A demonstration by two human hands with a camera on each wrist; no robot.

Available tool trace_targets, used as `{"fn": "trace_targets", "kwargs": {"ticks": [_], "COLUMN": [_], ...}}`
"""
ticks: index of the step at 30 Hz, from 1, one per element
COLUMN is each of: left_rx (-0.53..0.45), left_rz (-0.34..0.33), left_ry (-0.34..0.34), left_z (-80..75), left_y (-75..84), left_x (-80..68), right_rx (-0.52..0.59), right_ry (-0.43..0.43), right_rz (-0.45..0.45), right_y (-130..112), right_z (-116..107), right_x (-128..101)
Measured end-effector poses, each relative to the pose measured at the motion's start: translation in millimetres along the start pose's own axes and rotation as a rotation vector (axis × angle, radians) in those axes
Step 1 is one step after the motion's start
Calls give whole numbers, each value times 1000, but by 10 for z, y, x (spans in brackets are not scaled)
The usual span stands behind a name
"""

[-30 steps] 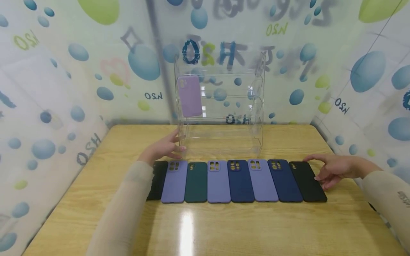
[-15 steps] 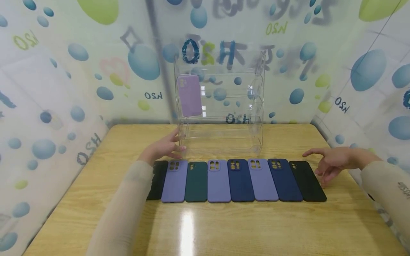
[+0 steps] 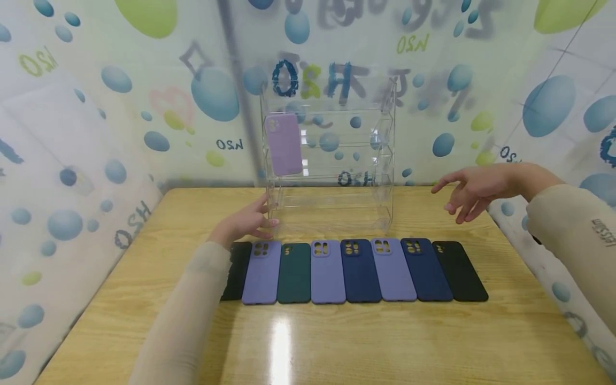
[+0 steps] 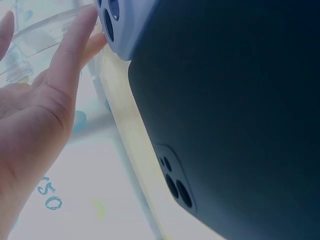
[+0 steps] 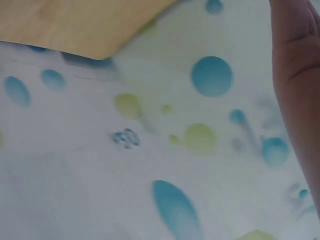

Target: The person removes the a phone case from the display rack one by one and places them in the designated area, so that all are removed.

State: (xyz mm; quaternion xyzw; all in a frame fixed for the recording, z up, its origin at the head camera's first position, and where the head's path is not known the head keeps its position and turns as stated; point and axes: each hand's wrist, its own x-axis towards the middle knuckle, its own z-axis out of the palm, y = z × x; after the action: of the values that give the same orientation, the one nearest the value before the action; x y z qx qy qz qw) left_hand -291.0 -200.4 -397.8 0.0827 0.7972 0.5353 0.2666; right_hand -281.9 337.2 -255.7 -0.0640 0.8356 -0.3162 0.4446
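Note:
My left hand (image 3: 243, 220) touches the lower left side of a clear tiered display rack (image 3: 332, 214), its fingers fairly straight in the left wrist view. A light purple phone case (image 3: 285, 144) leans upright at the rack's left side. In front lies a row of phone cases: a black one (image 3: 236, 272) partly behind my left sleeve, then purple (image 3: 262, 275), green (image 3: 294, 275), purple (image 3: 329, 278), navy (image 3: 362, 275), purple (image 3: 395, 272), navy (image 3: 428, 272) and black (image 3: 460, 272). My right hand (image 3: 481, 190), holding nothing, hovers right of the rack with loose fingers.
The cases lie on a wooden table (image 3: 366, 342) whose back edge meets a patterned curtain (image 3: 192, 155). Similar printed sheets (image 3: 62, 256) enclose both sides.
My right hand has lifted from the black case at the row's right end, moving up and toward the rack. My left hand and the cases stay in place.

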Motion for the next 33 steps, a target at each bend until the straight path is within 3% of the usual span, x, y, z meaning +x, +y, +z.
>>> {"fn": "trace_targets", "kwargs": {"ticks": [12, 25, 33], "left_rx": [0, -2, -8], "left_rz": [-1, -26, -38], "left_ry": [-12, 2, 13], "left_z": [44, 49, 17], "left_y": [13, 5, -6], "left_x": [17, 30, 8], "right_rx": [-273, -272, -220], "right_ry": [-2, 27, 187], "right_rz": [-75, -219, -380], "right_y": [-1005, -1785, -2093], "right_z": [-49, 153, 257], "right_x": [85, 466, 651]}}
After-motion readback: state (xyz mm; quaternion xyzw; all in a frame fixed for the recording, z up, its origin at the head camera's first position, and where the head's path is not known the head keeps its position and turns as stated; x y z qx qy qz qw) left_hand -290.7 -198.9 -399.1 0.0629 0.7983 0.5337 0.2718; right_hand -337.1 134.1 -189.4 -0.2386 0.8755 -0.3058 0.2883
